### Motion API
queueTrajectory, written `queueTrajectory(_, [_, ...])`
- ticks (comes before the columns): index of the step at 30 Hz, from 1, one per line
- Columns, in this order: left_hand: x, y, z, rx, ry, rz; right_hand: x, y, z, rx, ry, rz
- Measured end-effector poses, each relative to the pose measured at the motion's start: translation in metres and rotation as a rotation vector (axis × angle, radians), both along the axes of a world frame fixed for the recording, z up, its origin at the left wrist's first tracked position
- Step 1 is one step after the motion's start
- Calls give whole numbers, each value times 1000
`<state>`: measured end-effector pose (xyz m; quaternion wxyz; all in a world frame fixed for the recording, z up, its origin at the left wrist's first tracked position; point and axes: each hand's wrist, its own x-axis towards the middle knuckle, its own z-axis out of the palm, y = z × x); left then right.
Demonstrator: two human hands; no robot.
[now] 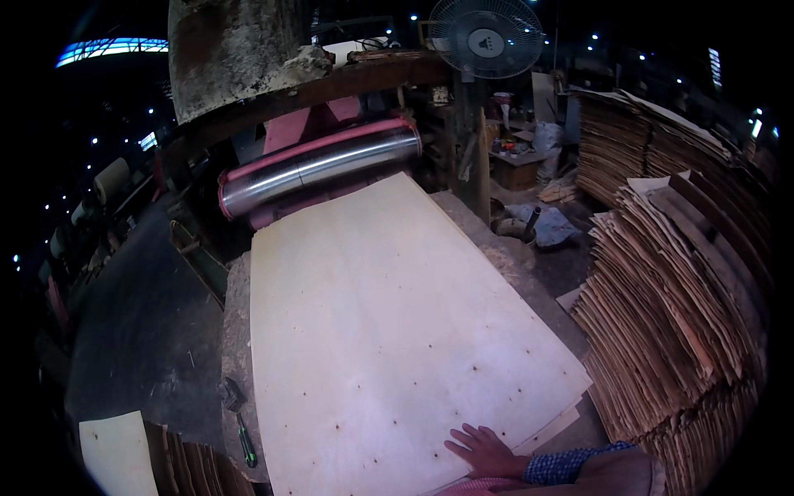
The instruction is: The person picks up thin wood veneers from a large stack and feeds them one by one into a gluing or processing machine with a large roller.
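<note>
My right hand (484, 451), in a blue checked cuff, lies flat with fingers spread on a large pale veneer sheet (372, 306). The sheet has small dark knots scattered over it and lies near the lower right edges of other sheets (552, 428) showing beneath. Its far end reaches up to a shiny metal roller (322, 172) with pink-red rolls beside it. My left hand is out of view.
Tall stacks of brown veneer (662, 322) stand close on the right. A fan (486, 40) is mounted beyond the roller. A green-handled tool (246, 442) lies on the ledge left of the sheet; more veneer (117, 450) stands at the lower left.
</note>
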<state>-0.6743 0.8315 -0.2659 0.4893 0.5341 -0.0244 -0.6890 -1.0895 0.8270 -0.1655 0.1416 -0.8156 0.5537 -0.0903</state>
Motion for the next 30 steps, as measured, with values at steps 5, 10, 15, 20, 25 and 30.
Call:
queueTrajectory(5, [1,0,-2,13,29,4,-1,1,-1,-1,-1,0])
queueTrajectory(10, [-4,-3,8,54,18,21,-1,1,-3,3,-5,-1])
queueTrajectory(15, [-4,-3,6,98,-7,40,0,1,-2,0,-7,-2])
queueTrajectory(20, [-19,-7,23,132,-65,99,0,1,-3,7,3,0])
queueTrajectory(25, [-20,-5,27,121,-103,89,0,1,-1,12,20,2])
queueTrajectory(30, [-16,-4,25,121,-91,81,0,1,-1,19,8,-5])
